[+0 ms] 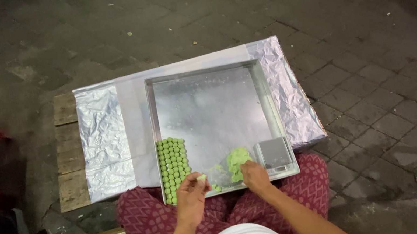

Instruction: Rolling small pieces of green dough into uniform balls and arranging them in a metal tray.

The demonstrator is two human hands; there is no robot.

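Your left hand [191, 191] pinches a small pale-green dough piece [202, 178] at its fingertips, over the near edge of the square metal tray [207, 106], just right of the rows of green dough balls [173, 168] packed in the tray's near-left corner. Your right hand [254, 174] is curled on the green dough lump [238, 160] in the tray, fingers gripping its near side, just left of the small digital scale [273, 154]. The tray sits on foil sheet [102, 132] over a wooden pallet [71, 163], against your patterned maroon trousers [147, 223].

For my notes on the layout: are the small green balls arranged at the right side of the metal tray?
No, the green balls sit in rows at the left side of the tray.
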